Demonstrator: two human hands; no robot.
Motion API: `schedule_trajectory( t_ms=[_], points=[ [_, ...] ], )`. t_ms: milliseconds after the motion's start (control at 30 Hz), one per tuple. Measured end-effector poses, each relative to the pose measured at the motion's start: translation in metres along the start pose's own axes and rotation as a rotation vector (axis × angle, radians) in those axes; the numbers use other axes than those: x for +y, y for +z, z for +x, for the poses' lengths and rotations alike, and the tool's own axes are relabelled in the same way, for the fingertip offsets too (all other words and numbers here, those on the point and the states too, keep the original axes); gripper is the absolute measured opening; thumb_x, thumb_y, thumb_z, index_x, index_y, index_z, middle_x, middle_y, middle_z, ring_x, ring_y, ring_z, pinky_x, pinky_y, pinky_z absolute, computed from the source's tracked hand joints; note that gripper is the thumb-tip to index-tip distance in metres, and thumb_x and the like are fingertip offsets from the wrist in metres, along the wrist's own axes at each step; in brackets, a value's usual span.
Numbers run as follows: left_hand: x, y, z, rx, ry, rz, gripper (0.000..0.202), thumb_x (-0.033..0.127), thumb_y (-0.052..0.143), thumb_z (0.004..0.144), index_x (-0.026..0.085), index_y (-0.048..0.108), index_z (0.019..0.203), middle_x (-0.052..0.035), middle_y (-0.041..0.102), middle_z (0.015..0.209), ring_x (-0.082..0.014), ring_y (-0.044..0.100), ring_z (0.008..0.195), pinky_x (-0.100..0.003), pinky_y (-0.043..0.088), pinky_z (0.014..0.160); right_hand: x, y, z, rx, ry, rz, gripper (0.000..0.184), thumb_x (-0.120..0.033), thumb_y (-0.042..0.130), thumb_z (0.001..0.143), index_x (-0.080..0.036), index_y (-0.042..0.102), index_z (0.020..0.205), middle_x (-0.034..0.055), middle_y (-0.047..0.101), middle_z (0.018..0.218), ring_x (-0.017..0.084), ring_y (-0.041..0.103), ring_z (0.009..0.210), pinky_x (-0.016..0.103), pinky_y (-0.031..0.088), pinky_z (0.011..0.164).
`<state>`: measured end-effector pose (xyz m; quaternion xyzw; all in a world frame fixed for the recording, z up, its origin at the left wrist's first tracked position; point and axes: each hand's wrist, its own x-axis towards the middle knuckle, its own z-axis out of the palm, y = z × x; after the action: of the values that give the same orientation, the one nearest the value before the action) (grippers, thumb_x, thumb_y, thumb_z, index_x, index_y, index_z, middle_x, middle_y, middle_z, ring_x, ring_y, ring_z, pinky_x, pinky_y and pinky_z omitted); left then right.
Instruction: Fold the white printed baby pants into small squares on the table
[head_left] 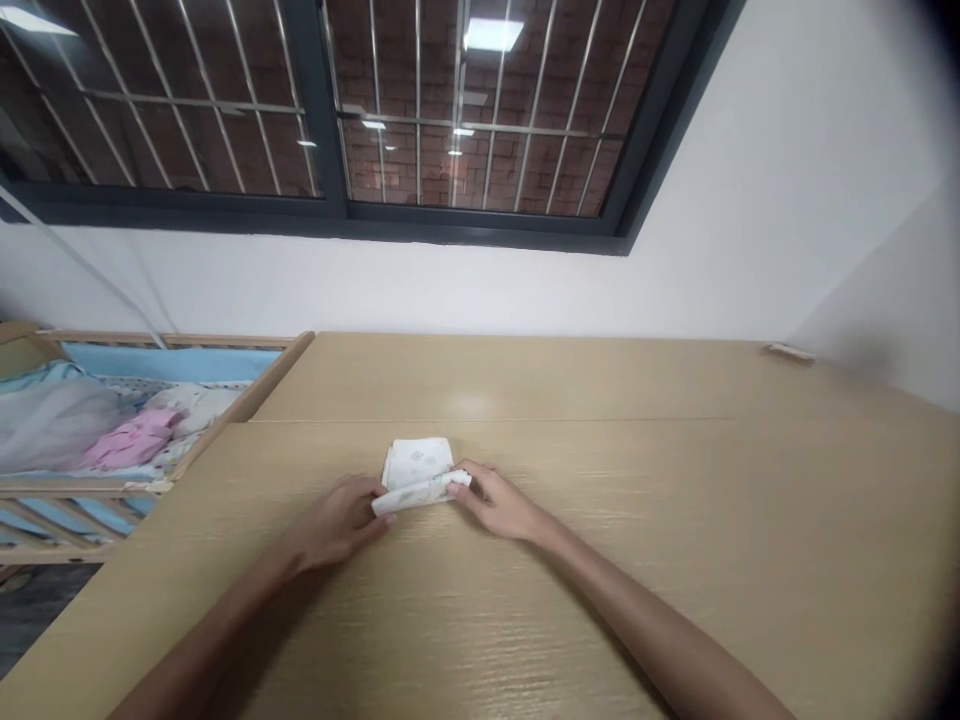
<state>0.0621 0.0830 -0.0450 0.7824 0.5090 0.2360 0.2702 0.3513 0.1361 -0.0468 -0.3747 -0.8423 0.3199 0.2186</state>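
A white diaper [421, 493] with a faint print, its near part folded into a narrow strip, is held just above or on the wooden tabletop. My left hand [346, 520] is closed on the strip's left end, between thumb and fingers. At the opposite end, my right hand [491, 500] pinches the strip with the thumb in front. Directly behind the strip lies a flat white printed piece [417, 458]; whether it joins the strip cannot be made out.
The wide wooden tabletop [637, 560] has a seam across its far part. On the left stands a wooden crib [277, 375] with blue lining, bedding and a pink cloth [139, 437]. A small flat object [789, 352] lies at the far right, near the wall. Behind is a barred window [480, 225].
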Motion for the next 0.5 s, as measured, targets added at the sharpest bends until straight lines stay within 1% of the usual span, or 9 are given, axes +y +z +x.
schedule_trajectory(
  t_ms=[67, 133, 167, 233, 300, 367, 433, 500],
  points=[
    [-0.003, 0.002, 0.005, -0.006, -0.045, -0.089, 0.03, 0.046, 0.058, 0.09, 0.025, 0.068, 0.109, -0.0042, 0.073, 0.111, -0.0275, 0.066, 0.102, -0.038, 0.052, 0.089, 0.005, 0.004, 0.003, 0.07, 0.037, 0.019, 0.034, -0.05, 0.043, 0.103, -0.022, 0.061, 0.1, 0.0019, 0.064, 0.079, 0.019, 0.057, 0.07, 0.029, 0.041, 0.062],
    [-0.007, 0.009, 0.01, 0.034, -0.072, -0.191, 0.037, 0.048, 0.056, 0.091, 0.023, 0.066, 0.116, -0.0055, 0.073, 0.113, -0.0279, 0.067, 0.101, -0.038, 0.054, 0.087, 0.011, 0.009, 0.006, 0.125, 0.061, 0.03, 0.034, -0.05, 0.043, 0.103, -0.022, 0.06, 0.099, 0.0015, 0.063, 0.079, 0.019, 0.058, 0.072, 0.029, 0.041, 0.063],
    [-0.011, 0.013, 0.014, 0.065, -0.08, -0.241, 0.04, 0.051, 0.055, 0.091, 0.022, 0.066, 0.117, -0.0065, 0.074, 0.112, -0.0277, 0.068, 0.1, -0.038, 0.055, 0.084, 0.013, 0.011, 0.008, 0.146, 0.068, 0.038, 0.033, -0.05, 0.043, 0.103, -0.022, 0.059, 0.099, 0.0017, 0.064, 0.08, 0.02, 0.059, 0.074, 0.029, 0.042, 0.064],
    [-0.018, 0.022, 0.02, 0.133, -0.097, -0.297, 0.042, 0.055, 0.053, 0.092, 0.02, 0.065, 0.112, -0.0071, 0.074, 0.103, -0.0261, 0.069, 0.092, -0.037, 0.057, 0.078, 0.016, 0.015, 0.013, 0.184, 0.07, 0.055, 0.031, -0.048, 0.044, 0.103, -0.022, 0.059, 0.1, 0.0027, 0.066, 0.086, 0.021, 0.061, 0.079, 0.03, 0.043, 0.068],
    [-0.025, 0.03, 0.027, 0.228, -0.128, -0.268, 0.04, 0.056, 0.053, 0.092, 0.019, 0.064, 0.103, -0.0059, 0.074, 0.091, -0.0238, 0.07, 0.083, -0.036, 0.058, 0.073, 0.018, 0.017, 0.02, 0.231, 0.064, 0.061, 0.029, -0.047, 0.045, 0.102, -0.021, 0.059, 0.101, 0.0039, 0.067, 0.091, 0.021, 0.062, 0.082, 0.03, 0.044, 0.071],
    [-0.032, 0.037, 0.034, 0.331, -0.167, -0.197, 0.038, 0.056, 0.052, 0.092, 0.02, 0.061, 0.099, -0.0051, 0.072, 0.086, -0.0217, 0.069, 0.078, -0.034, 0.058, 0.071, 0.021, 0.017, 0.029, 0.281, 0.067, 0.048, 0.028, -0.046, 0.048, 0.101, -0.02, 0.059, 0.098, 0.0047, 0.067, 0.092, 0.021, 0.061, 0.083, 0.03, 0.044, 0.072],
    [-0.037, 0.041, 0.04, 0.408, -0.187, -0.146, 0.037, 0.053, 0.051, 0.093, 0.019, 0.057, 0.105, -0.0054, 0.071, 0.09, -0.0206, 0.068, 0.079, -0.034, 0.057, 0.072, 0.027, 0.018, 0.039, 0.315, 0.094, 0.024, 0.026, -0.044, 0.052, 0.098, -0.019, 0.06, 0.094, 0.0042, 0.066, 0.087, 0.02, 0.059, 0.08, 0.029, 0.043, 0.069],
    [-0.041, 0.043, 0.045, 0.439, -0.187, -0.097, 0.039, 0.051, 0.05, 0.094, 0.019, 0.052, 0.116, -0.0048, 0.07, 0.092, -0.0203, 0.068, 0.079, -0.035, 0.057, 0.074, 0.035, 0.019, 0.049, 0.329, 0.145, 0.013, 0.023, -0.042, 0.057, 0.096, -0.019, 0.06, 0.094, 0.003, 0.064, 0.083, 0.019, 0.058, 0.077, 0.028, 0.042, 0.067]
  ],
)
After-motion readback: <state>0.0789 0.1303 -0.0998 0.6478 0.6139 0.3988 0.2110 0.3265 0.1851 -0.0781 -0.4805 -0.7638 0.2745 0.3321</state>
